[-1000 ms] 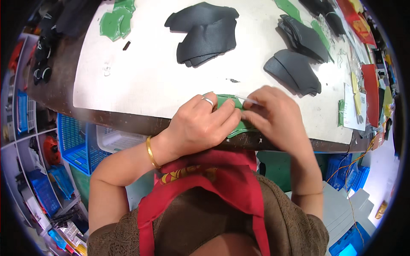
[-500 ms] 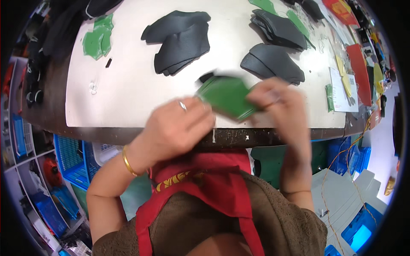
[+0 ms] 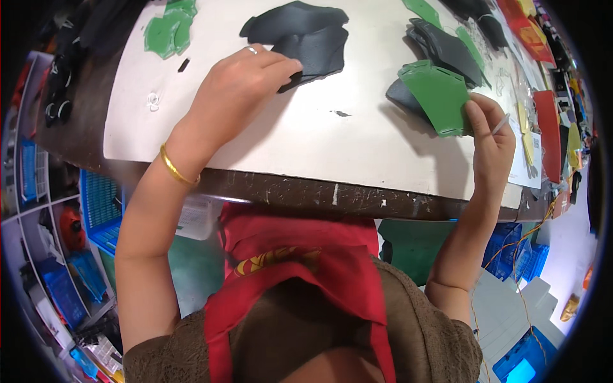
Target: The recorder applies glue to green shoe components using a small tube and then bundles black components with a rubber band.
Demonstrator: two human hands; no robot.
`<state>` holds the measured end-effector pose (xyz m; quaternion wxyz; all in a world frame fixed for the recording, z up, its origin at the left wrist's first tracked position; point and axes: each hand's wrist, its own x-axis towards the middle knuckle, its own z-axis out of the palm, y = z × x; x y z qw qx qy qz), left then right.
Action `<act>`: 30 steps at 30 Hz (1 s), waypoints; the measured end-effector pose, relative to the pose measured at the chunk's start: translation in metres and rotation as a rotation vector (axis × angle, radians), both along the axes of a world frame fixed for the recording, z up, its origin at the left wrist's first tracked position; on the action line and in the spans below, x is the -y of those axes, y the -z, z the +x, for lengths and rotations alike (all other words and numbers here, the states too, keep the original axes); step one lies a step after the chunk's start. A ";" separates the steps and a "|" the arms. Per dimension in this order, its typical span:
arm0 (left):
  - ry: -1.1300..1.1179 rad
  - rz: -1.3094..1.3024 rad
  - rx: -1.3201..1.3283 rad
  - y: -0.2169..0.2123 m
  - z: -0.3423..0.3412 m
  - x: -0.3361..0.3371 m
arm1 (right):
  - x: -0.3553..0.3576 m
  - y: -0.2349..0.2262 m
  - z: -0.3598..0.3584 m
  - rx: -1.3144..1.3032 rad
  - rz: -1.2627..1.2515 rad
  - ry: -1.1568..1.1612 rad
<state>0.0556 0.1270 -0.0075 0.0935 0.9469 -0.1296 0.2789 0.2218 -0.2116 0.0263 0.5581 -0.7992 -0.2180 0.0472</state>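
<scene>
My left hand (image 3: 246,86) reaches over the board to a pile of black leather-like pieces (image 3: 313,48). Its thumb and fingers are closed on the near left corner of a piece there; how many pieces are pinched is hidden. In my right hand (image 3: 491,137) a green sheet template (image 3: 437,99) with slits along its edges is held up by its right side. A thin pale stick (image 3: 501,123) also pokes out between those fingers; its kind cannot be made out. Beneath the template, another black piece (image 3: 405,99) shows partly.
On the white board (image 3: 255,156) lie more green templates (image 3: 169,32) at far left and a stack of black pieces (image 3: 447,48) at far right. Papers and a red item (image 3: 547,127) lie along the right side. A blue basket (image 3: 99,204) stands below the table's left edge.
My hands have parted: the left went forward to the middle black pile, the right moved right with the green template. The view has shifted slightly.
</scene>
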 end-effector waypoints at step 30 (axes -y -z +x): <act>-0.007 -0.163 -0.223 0.004 -0.077 0.089 | -0.075 0.007 -0.047 0.032 -0.460 -0.502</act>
